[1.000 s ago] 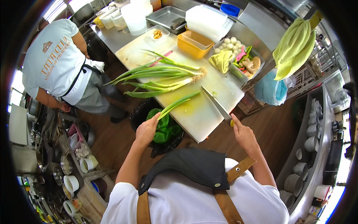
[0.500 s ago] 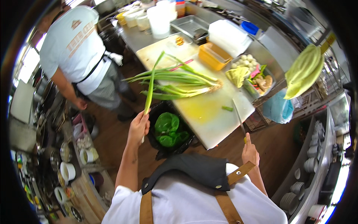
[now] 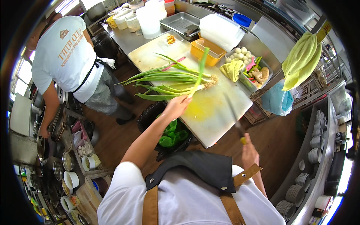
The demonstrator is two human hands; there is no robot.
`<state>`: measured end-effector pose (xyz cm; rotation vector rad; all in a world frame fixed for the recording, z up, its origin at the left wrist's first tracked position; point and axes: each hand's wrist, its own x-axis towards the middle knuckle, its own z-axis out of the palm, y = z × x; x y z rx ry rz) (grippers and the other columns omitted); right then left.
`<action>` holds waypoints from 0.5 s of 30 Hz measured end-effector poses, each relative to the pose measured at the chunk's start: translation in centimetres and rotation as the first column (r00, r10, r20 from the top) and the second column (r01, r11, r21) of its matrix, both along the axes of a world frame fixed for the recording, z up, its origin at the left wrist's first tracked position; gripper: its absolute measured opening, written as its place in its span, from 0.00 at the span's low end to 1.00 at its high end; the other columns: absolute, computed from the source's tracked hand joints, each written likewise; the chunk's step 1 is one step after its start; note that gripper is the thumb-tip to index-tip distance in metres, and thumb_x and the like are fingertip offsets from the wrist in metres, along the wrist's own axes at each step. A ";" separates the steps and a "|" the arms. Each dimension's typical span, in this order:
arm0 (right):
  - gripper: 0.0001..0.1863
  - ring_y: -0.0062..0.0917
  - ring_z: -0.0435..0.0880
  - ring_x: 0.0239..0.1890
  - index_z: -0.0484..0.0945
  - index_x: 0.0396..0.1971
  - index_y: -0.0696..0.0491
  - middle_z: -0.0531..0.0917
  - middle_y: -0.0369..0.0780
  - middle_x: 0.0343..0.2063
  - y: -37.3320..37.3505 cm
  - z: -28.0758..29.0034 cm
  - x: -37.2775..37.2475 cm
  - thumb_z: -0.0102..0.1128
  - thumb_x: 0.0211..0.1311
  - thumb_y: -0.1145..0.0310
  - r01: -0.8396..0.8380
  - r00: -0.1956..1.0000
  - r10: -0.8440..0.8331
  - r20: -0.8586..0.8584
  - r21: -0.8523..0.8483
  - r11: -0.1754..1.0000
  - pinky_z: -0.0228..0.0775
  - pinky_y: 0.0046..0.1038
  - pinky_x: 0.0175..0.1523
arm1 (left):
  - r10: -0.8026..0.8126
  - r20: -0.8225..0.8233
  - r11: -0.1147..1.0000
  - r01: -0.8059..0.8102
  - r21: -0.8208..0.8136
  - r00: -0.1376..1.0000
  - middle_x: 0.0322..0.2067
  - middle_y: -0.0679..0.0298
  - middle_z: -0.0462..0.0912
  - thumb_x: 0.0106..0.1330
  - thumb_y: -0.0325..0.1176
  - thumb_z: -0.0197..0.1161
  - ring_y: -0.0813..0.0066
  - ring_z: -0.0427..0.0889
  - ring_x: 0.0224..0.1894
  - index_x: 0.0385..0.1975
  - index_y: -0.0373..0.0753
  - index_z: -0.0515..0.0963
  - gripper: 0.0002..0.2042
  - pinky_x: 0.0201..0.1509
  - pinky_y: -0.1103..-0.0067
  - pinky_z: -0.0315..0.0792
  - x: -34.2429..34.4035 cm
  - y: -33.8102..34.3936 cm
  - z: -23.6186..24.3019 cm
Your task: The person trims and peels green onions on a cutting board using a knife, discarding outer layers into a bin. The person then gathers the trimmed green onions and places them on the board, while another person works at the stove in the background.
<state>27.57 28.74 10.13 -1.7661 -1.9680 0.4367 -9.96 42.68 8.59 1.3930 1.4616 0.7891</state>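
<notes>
My left hand [image 3: 178, 105] grips a single spring onion [image 3: 201, 67], held tilted upward over the white cutting board [image 3: 226, 118]. Behind it a bunch of spring onions [image 3: 161, 77] lies across the board, roots to the right. My right hand [image 3: 249, 152], partly blurred at the board's near right edge, grips a knife [image 3: 236, 119] with a yellow handle; its blurred blade points forward over the board. A yellow cloth [image 3: 231, 69] rests at the board's right, beside a container of mixed vegetables [image 3: 258, 74].
A co-worker [image 3: 71, 60] stands at the left, an arm down by a cluttered low shelf [image 3: 92, 172]. A bin with green bags [image 3: 168, 140] sits below the board's left edge. A yellow container [image 3: 206, 52] stands behind the board. Plate stacks [image 3: 294, 195] line a shelf at right.
My left hand has moved right and up over the board with the onion. My right hand and knife have shifted lower than a second ago. The co-worker's arm now reaches down toward the left shelf.
</notes>
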 end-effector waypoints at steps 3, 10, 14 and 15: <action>0.27 0.49 0.83 0.44 0.60 0.72 0.44 0.82 0.52 0.45 0.2 0.6 3.0 0.44 0.74 0.68 0.165 0.986 -0.165 0.021 -0.011 0.986 0.76 0.43 0.48 | -0.109 0.076 0.976 0.092 0.197 0.991 0.24 0.66 0.76 0.75 0.41 0.54 0.79 0.75 0.27 0.55 0.40 0.78 0.16 0.32 0.79 0.70 3.4 6.2 -2.0; 0.31 0.44 0.84 0.41 0.60 0.72 0.37 0.83 0.47 0.43 -0.9 1.8 0.2 0.50 0.71 0.69 0.007 0.995 -0.015 -0.097 -0.082 0.997 0.76 0.40 0.48 | 0.144 -0.825 0.952 0.152 0.266 0.546 0.48 0.65 0.81 0.65 0.40 0.63 0.64 0.79 0.54 0.55 0.53 0.78 0.17 0.55 0.57 0.68 -0.4 5.9 -3.1; 0.29 0.46 0.83 0.33 0.60 0.72 0.34 0.80 0.45 0.34 1.6 3.0 -5.2 0.48 0.73 0.65 -0.125 0.992 0.116 -0.057 -0.176 0.977 0.77 0.44 0.42 | 0.127 -0.895 0.927 0.271 0.262 0.428 0.42 0.67 0.80 0.64 0.40 0.64 0.67 0.79 0.50 0.56 0.55 0.77 0.18 0.54 0.57 0.68 -1.5 1.6 -4.7; 0.29 0.46 0.83 0.32 0.59 0.72 0.33 0.80 0.45 0.34 2.3 3.1 -6.1 0.48 0.73 0.66 -0.132 0.991 0.125 -0.055 -0.137 0.982 0.77 0.44 0.41 | 0.138 -0.890 0.920 0.277 0.278 0.434 0.41 0.67 0.79 0.64 0.40 0.64 0.67 0.79 0.49 0.56 0.56 0.77 0.19 0.53 0.59 0.68 -1.1 1.0 -4.7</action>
